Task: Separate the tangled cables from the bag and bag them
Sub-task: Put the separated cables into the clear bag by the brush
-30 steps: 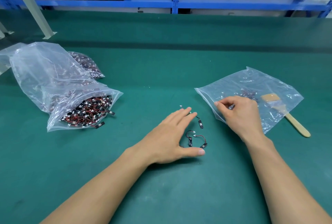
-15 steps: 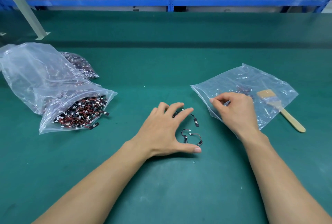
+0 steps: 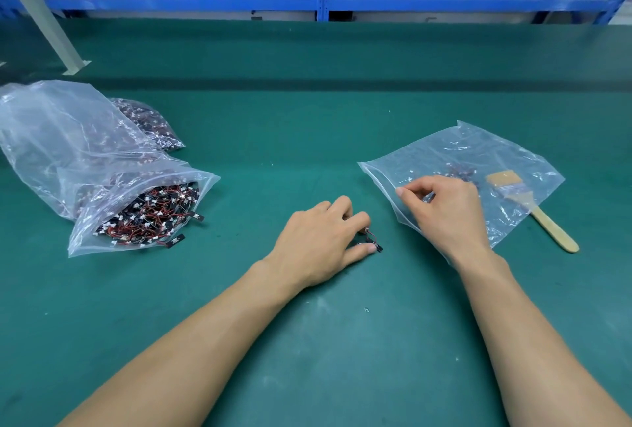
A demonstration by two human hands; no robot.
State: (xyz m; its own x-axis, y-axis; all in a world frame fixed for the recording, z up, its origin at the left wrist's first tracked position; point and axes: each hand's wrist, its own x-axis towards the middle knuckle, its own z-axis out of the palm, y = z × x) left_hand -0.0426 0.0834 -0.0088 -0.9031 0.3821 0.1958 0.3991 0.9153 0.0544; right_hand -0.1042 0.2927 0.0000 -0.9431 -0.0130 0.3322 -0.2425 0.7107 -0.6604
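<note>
Green mat (image 3: 307, 153): left hand (image 3: 318, 245) grips red-black cables (image 3: 372, 241).

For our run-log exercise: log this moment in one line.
left hand: grips loose cables | right hand: pinches small bag edge

The left hand (image 3: 321, 242) lies palm down just left of the flat clear bag (image 3: 455, 149), close to the bag's mouth. Its fingers (image 3: 342, 209) are curled under and the thumb (image 3: 367, 249) closes toward them, pinching a few short cables (image 3: 373, 241). The bare left forearm (image 3: 205, 341) runs back from the hand, away from the bag and toward the person. The right hand (image 3: 444, 211) rests on the bag's near left part, knuckles up. Its thumb and forefinger (image 3: 402, 191) meet in a pinch on the plastic near the mouth, the other fingers tucked loosely under. The right forearm (image 3: 513, 324), also bare, crosses the bag's near edge.
</note>
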